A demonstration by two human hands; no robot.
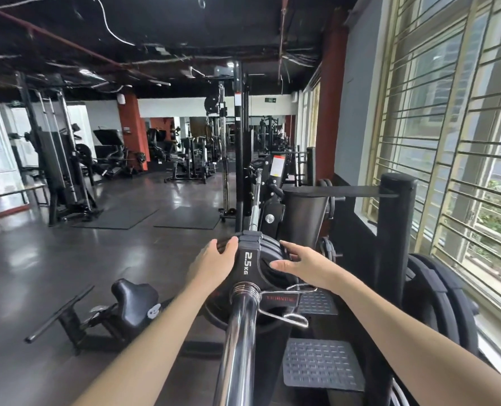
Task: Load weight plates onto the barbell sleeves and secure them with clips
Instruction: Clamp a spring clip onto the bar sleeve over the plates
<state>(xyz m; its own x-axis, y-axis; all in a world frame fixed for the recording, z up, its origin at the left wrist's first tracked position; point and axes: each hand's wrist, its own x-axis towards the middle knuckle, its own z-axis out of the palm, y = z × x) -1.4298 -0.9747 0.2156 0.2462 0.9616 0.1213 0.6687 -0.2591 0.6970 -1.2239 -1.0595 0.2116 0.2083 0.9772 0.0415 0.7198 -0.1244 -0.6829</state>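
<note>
A chrome barbell sleeve (239, 332) runs from the bottom of the view up to a stack of black plates. The front plate (250, 269) is marked 2.5 KG, with larger plates (272, 244) behind it. A metal spring clip (275, 301) sits on the sleeve against the front plate, its wire handles pointing right. My left hand (214, 259) lies on the left rim of the plates, fingers curled over the edge. My right hand (299, 262) rests flat on the right side of the plates, fingers spread.
More black plates (436, 291) lean on a storage rack post (395, 230) at the right, beside the barred windows. A textured foot plate (319, 364) lies below the sleeve. A black seat and handle frame (117, 306) sits on the floor at left. Gym machines fill the background.
</note>
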